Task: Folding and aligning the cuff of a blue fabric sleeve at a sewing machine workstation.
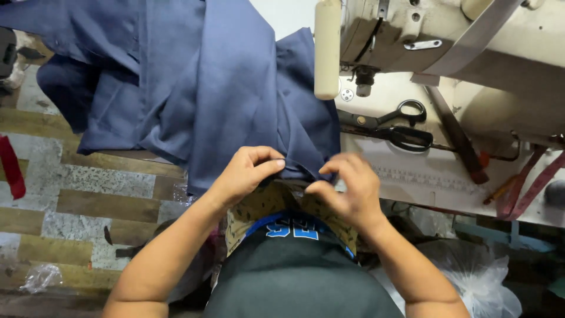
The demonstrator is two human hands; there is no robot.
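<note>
A large piece of dark blue fabric (200, 88) drapes from the top of the view down toward my lap. My left hand (247, 172) pinches its lower edge between thumb and fingers. Just to the right, my right hand (347, 185) grips the same edge with the fingers curled in. A patterned tan cloth (259, 206) lies under the blue fabric on my lap.
A cream industrial sewing machine (471, 53) stands at the upper right on a white table (412, 176). Black scissors (394, 126) lie on that table. A white thread cone (327, 50) stands beside the machine. Clear plastic bags (477, 277) sit at the lower right.
</note>
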